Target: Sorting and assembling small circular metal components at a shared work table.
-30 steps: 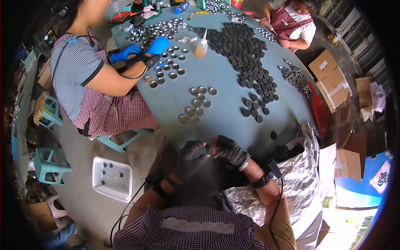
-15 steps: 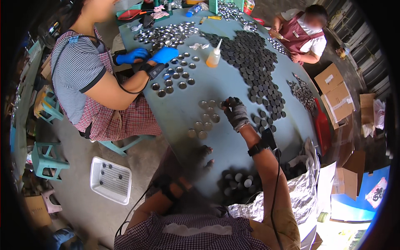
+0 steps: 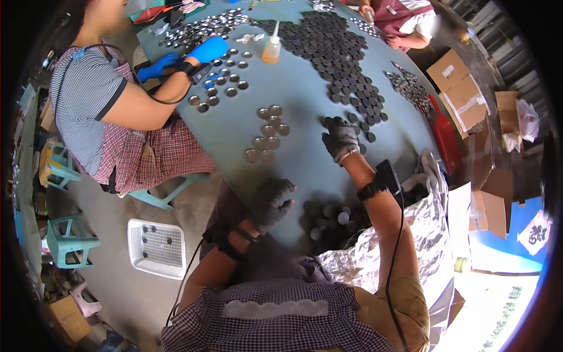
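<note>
My right hand (image 3: 340, 139), in a grey fingerless glove, hovers over or rests on the table just left of the loose edge of a spread of black discs (image 3: 352, 76). Its fingers are bent and apart, with nothing visible in them. To its left lies a small group of shallow round metal caps (image 3: 273, 121). My left hand (image 3: 274, 202), in a dark glove, is near the table's front edge; thumb and fingers are apart with nothing seen between them. Beside it, a heap of black discs (image 3: 328, 222) lies close to my body.
A co-worker in blue gloves (image 3: 209, 50) handles metal caps at the left. A squeeze bottle (image 3: 271, 49) with amber liquid stands mid-table. Another person (image 3: 404, 23) works at the far right. A red dustpan-like thing (image 3: 447, 138) and a white basket (image 3: 157, 249) flank the table.
My right hand has moved right, away from the group of metal caps and toward the black discs. My left hand has risen a little over the table edge. The view has shifted.
</note>
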A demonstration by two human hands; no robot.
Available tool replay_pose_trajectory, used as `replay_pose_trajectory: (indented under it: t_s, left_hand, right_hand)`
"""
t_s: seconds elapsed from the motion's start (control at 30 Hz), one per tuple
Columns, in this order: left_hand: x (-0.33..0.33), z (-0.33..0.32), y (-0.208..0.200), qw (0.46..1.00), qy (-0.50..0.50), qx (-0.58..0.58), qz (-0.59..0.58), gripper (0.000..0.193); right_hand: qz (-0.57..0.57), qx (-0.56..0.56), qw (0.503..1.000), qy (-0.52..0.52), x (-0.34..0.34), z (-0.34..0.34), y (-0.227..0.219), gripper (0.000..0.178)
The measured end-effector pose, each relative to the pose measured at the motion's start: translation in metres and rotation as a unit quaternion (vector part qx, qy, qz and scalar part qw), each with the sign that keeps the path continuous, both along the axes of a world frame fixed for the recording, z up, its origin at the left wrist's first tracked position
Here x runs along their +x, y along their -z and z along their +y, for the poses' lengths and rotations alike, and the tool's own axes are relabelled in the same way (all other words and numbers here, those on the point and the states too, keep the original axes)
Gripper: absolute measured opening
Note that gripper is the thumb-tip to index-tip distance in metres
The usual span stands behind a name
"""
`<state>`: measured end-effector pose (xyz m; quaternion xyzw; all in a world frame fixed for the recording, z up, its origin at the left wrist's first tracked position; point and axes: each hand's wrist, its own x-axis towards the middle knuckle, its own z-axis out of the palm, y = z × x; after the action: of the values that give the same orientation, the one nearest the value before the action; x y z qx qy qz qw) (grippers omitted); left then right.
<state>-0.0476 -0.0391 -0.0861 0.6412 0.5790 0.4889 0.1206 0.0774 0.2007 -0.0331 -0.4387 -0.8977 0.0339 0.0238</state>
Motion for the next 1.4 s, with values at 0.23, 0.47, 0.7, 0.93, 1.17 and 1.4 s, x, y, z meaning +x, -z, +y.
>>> replay_pose_trajectory:
  t_s: [0.23, 0.47, 0.7, 0.93, 1.17, 1.4]
  left_hand:
    - [0.047, -0.006, -0.002, 0.971, 0.164, -0.129, 0.115, 0.058]
    - [0.057, 0.002, 0.011, 0.971, 0.159, -0.151, 0.097, 0.056]
    - [0.052, -0.008, 0.005, 0.943, 0.076, -0.059, -0.320, 0.040]
    - [0.046, -0.007, -0.013, 0.964, 0.010, -0.027, -0.265, 0.031]
    - [0.035, -0.002, -0.014, 0.967, -0.008, -0.018, -0.255, 0.022]
    - [0.036, 0.010, -0.007, 0.986, -0.033, -0.024, -0.162, 0.033]
  right_hand:
    - [0.150, -0.033, 0.988, -0.026, 0.061, -0.067, 0.003, 0.038]
    - [0.319, -0.250, 0.914, -0.017, 0.073, -0.094, 0.017, 0.022]
    - [0.304, -0.469, 0.829, 0.038, 0.064, -0.106, 0.011, 0.027]
    - [0.411, -0.598, 0.687, 0.039, 0.065, -0.111, 0.026, 0.040]
    - [0.367, -0.633, 0.668, 0.134, 0.065, -0.107, 0.019, 0.027]
    - [0.544, -0.593, 0.590, 0.056, 0.087, -0.074, 0.061, 0.022]
